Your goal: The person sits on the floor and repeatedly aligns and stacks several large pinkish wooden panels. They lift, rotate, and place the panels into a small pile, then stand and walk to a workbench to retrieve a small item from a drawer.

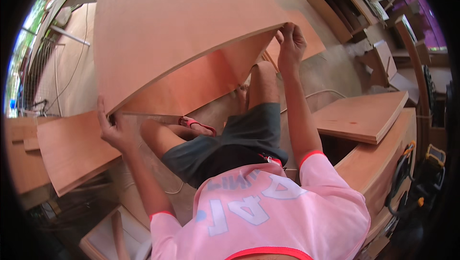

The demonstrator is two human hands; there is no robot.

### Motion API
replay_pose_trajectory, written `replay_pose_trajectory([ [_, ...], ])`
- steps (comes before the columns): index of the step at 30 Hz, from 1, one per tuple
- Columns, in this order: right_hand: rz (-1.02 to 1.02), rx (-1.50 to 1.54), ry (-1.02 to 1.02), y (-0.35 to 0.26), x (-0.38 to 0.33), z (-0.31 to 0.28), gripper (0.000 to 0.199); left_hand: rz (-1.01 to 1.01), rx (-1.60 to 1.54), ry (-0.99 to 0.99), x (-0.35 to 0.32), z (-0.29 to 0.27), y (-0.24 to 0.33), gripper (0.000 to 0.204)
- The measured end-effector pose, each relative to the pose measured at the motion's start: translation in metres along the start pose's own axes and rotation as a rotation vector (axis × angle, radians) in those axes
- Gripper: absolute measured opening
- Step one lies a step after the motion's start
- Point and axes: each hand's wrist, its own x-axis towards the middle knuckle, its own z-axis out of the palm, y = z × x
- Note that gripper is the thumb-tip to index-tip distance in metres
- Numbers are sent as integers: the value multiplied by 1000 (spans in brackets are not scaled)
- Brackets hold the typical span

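Note:
A large, smooth plywood panel [182,25] spreads out in front of me, its near edge tilted and running up to the right. At its near left corner my left hand [116,130] is closed, thumb and fingers on either side of the edge. My right hand [291,46] pinches the right corner, higher and farther off. Below the panel more wooden board surfaces [191,85] show, forming a hollow like a box; how they join the panel is hidden. My bent legs sit close to the near opening, one foot in a red sandal [199,127].
Left stands a stack of wooden boards [76,150]; right, another board [364,114] rests on a wooden box [383,159]. A black-and-yellow power tool [433,159] is at far right. A pale cable [326,92] crosses the floor. An open wooden cabinet [342,6] stands at the back right.

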Motion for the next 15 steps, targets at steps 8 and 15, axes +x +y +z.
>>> replay_pose_trajectory([
  [8, -463, -320, 6, 7, -9, 29, 46, 57, 30, 0, 2, 1, 0, 39],
  [15, -579, -471, -122, 5, -2, 19, 64, 33, 16, -6, 5, 2, 1, 41],
])
